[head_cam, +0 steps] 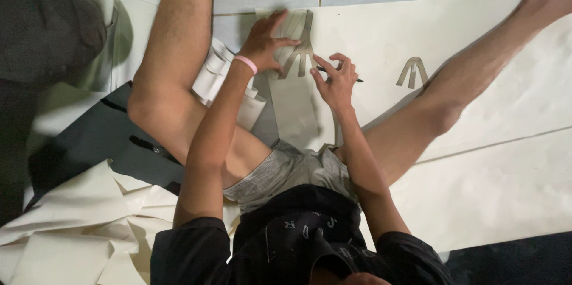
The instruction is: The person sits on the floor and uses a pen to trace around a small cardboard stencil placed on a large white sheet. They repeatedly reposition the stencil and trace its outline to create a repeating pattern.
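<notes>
Cream sheet material lies flat on the floor with a thin forked template on it — probably light and slippery, best pinned at its stem — pressed down by the left hand, fingers spread, while the right hand pinches a dark pen.

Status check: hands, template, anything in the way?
Left hand pressing forked template flat on cream sheet. Right hand gripping dark pen beside it. Nothing between the hands.

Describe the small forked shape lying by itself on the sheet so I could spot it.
Find the big cream sheet on the floor. Just beyond the person's right knee lies a small tan forked cutout. Unlike the larger forked template under the left hand, nobody touches it.
</notes>
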